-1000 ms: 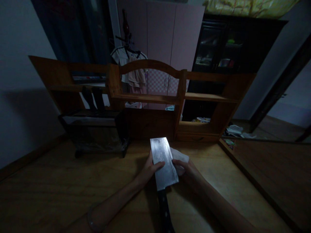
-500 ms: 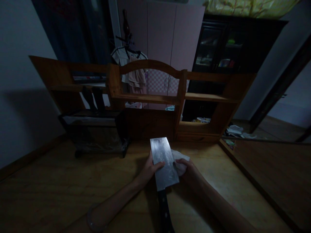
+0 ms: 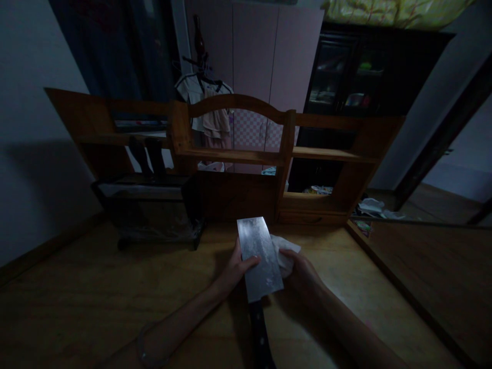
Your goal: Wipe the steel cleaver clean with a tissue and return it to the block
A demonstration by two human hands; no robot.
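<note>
A cleaver (image 3: 258,251) with a broad steel blade and a black riveted handle points away from me, its handle toward the bottom of the view. My left hand (image 3: 239,267) grips the blade from the left side, thumb flat on the upper face and fingers hidden beneath. At the blade's right edge, my right hand (image 3: 302,269) pinches a crumpled white tissue (image 3: 284,248). Part of the tissue lies behind the blade, so I cannot tell whether it touches the underside.
A dark knife rack (image 3: 149,215) holding black-handled knives stands at the left on the wooden tabletop (image 3: 161,292). Behind it rises a wooden shelf unit (image 3: 234,156) with open compartments. A raised wooden edge (image 3: 384,264) runs along the right.
My right hand has shifted very slightly right, its thumb moving off the blade's edge onto the tissue. The left hand and the cleaver stay almost where they were.
</note>
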